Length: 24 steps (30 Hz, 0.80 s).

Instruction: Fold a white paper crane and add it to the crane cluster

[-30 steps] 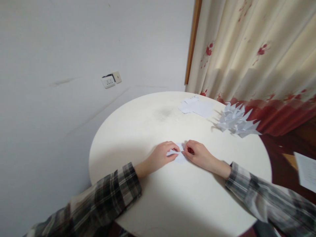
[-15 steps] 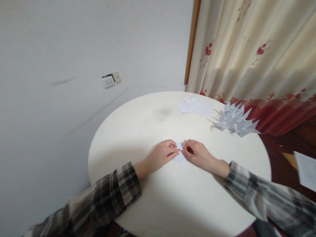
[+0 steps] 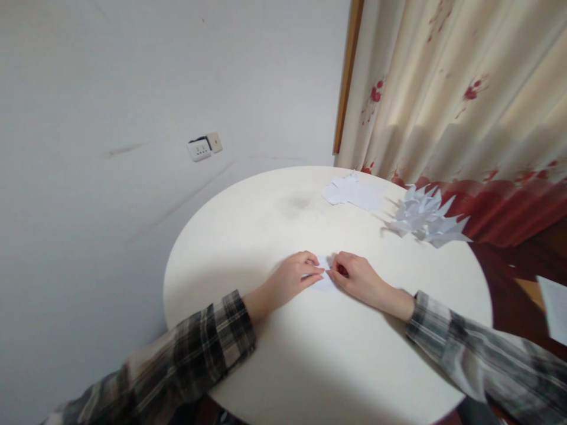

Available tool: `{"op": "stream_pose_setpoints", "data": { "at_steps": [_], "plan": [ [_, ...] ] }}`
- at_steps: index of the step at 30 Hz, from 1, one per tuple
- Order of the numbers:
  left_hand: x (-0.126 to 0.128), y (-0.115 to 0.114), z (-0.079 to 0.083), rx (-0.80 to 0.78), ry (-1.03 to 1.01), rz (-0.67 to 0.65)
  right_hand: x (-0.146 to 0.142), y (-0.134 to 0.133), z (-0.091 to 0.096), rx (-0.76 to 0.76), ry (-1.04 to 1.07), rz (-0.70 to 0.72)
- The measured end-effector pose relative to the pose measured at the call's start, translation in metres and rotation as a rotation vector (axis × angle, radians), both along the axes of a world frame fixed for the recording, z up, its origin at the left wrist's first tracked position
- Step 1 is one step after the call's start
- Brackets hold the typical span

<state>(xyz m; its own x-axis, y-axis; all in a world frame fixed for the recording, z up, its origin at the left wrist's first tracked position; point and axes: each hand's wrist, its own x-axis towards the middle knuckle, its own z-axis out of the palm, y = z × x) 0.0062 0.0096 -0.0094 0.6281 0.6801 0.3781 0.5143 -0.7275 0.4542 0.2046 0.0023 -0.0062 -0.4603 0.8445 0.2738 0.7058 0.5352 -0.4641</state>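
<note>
A small piece of white paper (image 3: 325,284) lies on the round white table (image 3: 319,354), between my two hands. My left hand (image 3: 295,276) is closed on its left side, with thumb and fingers pinching at the paper's middle. From the other side my right hand (image 3: 357,276) pinches the paper too, its fingers curled in. The fingertips of both hands nearly meet over it. Much of the paper is hidden under my fingers, so its folds cannot be made out.
Flat white paper sheets (image 3: 354,192) lie at the table's far edge. Several folded paper cranes (image 3: 427,217) are clustered at the back right. A wall with a socket (image 3: 200,150) is on the left, and a curtain (image 3: 425,88) hangs behind. Another sheet (image 3: 556,310) shows at the far right.
The view has shifted slightly, so everything appears a little further right. Both hands stay at the paper in almost the same pose.
</note>
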Motion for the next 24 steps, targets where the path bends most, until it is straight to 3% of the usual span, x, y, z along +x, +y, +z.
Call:
{"op": "stream_pose_setpoints", "data": {
  "at_steps": [14,18,24],
  "plan": [
    [-0.001,-0.001,0.007,0.118,0.156,-0.06,-0.003,0.0,0.002,0.006,-0.002,0.036],
    [0.0,-0.002,0.01,0.17,0.224,-0.083,0.005,0.005,0.005,-0.103,0.056,0.038],
    [0.001,-0.001,0.007,0.264,0.28,-0.11,0.022,0.021,0.011,-0.344,0.168,0.227]
  ]
}}
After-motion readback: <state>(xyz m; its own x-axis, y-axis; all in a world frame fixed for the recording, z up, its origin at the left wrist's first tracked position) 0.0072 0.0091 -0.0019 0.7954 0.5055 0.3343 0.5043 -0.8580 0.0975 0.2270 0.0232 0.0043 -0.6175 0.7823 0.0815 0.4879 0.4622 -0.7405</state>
